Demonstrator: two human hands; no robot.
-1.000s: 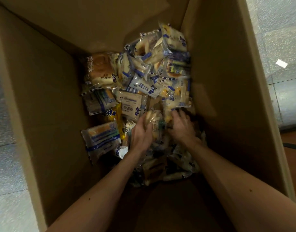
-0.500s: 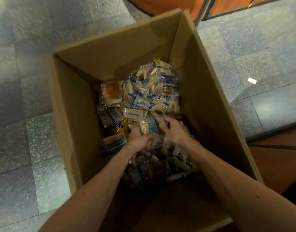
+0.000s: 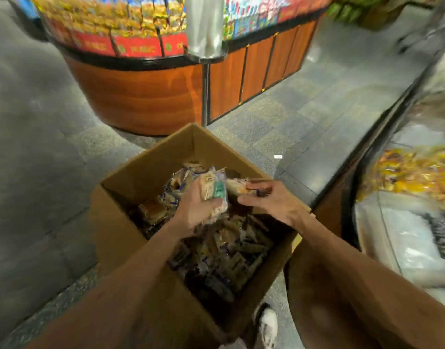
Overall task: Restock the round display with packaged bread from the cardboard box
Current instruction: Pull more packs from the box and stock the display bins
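Packaged bread [image 3: 216, 250] fills the cardboard box [image 3: 151, 170], which stands on the floor [image 3: 40, 152] at near centre. Left hand [image 3: 196, 210] is above the box, fingers clamped round a green-labelled bread pack [image 3: 214, 192]. Right hand [image 3: 269, 201], just to its right, pinches a second pack [image 3: 237, 188] between thumb and fingers. A round wood-panelled display [image 3: 141, 96] stands beyond the box, far left.

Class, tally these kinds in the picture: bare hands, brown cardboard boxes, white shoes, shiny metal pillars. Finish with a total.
Bare hands: 2, the left hand gripping a green-labelled bread packet, the right hand gripping a clear-wrapped bread packet
Brown cardboard boxes: 1
White shoes: 1
Shiny metal pillars: 1
Total: 5
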